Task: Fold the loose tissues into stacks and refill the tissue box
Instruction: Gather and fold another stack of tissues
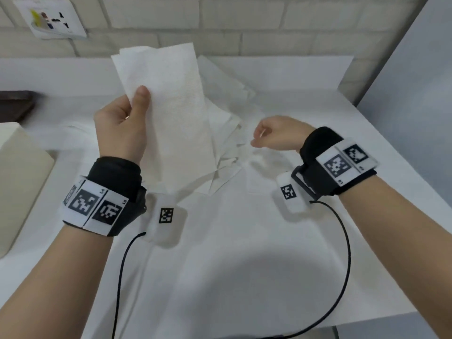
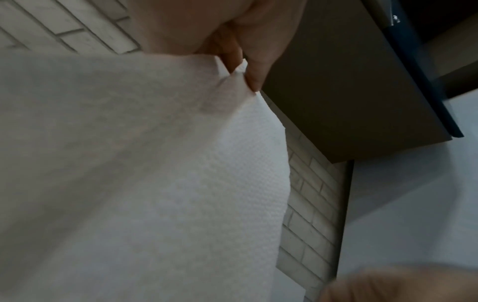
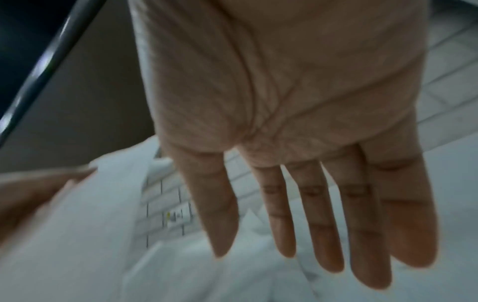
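a folded tissue (image 1: 168, 113) is standing upright in the air above the table (image 1: 244, 277), long and narrow, with a second sheet edge peeking out behind its top. the left hand (image 1: 122, 126) is pinching it along its left edge, thumb on the near face and fingers (image 2: 254, 67) curling behind it. under and to the right of it, a pile of loose tissues (image 1: 230, 133) is lying flat and fanned out on the table, so most of the folding looks not yet done. the right hand (image 1: 276, 133) is hovering low over that pile, palm down, fingers (image 3: 318, 214) straight and spread, holding nothing. a cream box (image 1: 22, 182) is sitting at the left edge of the table, well apart from the pile; whether it is the tissue box, and whether anything is in it, cannot be told. refilling seems not yet begun.
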Demonstrator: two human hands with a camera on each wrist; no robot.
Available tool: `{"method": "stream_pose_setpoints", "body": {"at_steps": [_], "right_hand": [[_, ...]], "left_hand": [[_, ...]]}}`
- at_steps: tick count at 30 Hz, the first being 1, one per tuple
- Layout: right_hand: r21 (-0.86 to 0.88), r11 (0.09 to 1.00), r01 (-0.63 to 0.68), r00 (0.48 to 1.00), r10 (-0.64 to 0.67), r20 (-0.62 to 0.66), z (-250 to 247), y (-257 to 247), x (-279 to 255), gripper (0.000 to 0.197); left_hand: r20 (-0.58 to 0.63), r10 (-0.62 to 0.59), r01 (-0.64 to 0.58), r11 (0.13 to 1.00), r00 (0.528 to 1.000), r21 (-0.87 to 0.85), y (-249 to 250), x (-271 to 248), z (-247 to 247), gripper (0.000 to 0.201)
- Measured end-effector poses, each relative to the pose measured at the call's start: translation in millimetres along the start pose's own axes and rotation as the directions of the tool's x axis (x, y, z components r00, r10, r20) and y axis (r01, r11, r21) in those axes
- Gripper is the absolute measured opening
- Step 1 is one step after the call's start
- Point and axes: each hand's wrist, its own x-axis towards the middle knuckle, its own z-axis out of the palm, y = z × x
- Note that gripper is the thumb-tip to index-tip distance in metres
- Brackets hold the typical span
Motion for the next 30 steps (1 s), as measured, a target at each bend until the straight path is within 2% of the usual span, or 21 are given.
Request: {"method": "stream_pose_setpoints", "body": {"at_steps": [2, 5, 7, 9, 10, 12, 14, 16, 20, 22, 27, 30], "right_hand": [[-0.224, 0.974, -0.039, 0.993, 0.063, 0.103, 13, 3, 6, 0.042], [-0.281, 0.96, -0.017, 0.981, 0.071, 0.182, 34, 2, 16, 0.062], [-0.304, 0.953, 0.01, 0.982, 0.048, 0.181, 47, -2, 22, 0.067], [-0.369, 0.929, 0.016, 0.988, 0.042, 0.149, 56, -7, 27, 0.062], [-0.402, 0.915, 0.01, 0.991, 0.045, 0.127, 58, -10, 29, 0.057], [-0.427, 0.904, -0.019, 0.994, 0.061, 0.086, 61, -13, 31, 0.048], [-0.43, 0.901, -0.053, 0.995, 0.085, 0.056, 63, -12, 33, 0.049], [-0.447, 0.891, -0.077, 0.995, 0.098, 0.025, 63, -9, 34, 0.05], [-0.497, 0.86, -0.112, 0.99, 0.139, 0.018, 61, 0, 31, 0.049], [-0.469, 0.876, -0.11, 0.99, 0.14, 0.03, 59, 4, 29, 0.053], [-0.333, 0.939, -0.092, 0.994, 0.108, 0.032, 57, 10, 29, 0.053], [-0.308, 0.945, -0.106, 0.993, 0.116, 0.015, 54, 8, 31, 0.043]], "left_hand": [[-0.004, -0.025, 0.025, 1.0, 1.0, -0.018, -2, 1, -3, 0.035], [0.0, -0.04, 0.04, 0.999, 0.999, 0.015, -4, 1, -5, 0.044], [-0.001, -0.052, 0.052, 0.998, 0.999, 0.022, -5, 0, -5, 0.053], [-0.012, -0.058, 0.058, 0.998, 0.998, 0.026, -7, -1, -5, 0.063], [-0.016, -0.061, 0.062, 0.998, 0.998, 0.032, -8, -1, -5, 0.061], [-0.024, -0.085, 0.086, 0.995, 0.996, 0.045, -13, -1, -6, 0.048], [-0.027, -0.107, 0.109, 0.992, 0.994, 0.061, -17, -1, -8, 0.037], [-0.019, -0.126, 0.127, 0.989, 0.992, 0.069, -21, 0, -8, 0.034], [-0.002, -0.151, 0.151, 0.985, 0.989, 0.084, -27, 0, -4, 0.044], [0.002, -0.141, 0.14, 0.985, 0.99, 0.096, -27, -1, -1, 0.053], [-0.002, -0.139, 0.138, 0.985, 0.99, 0.102, -21, -5, 6, 0.057], [0.014, -0.134, 0.133, 0.987, 0.991, 0.086, -18, -8, 8, 0.059]]}}
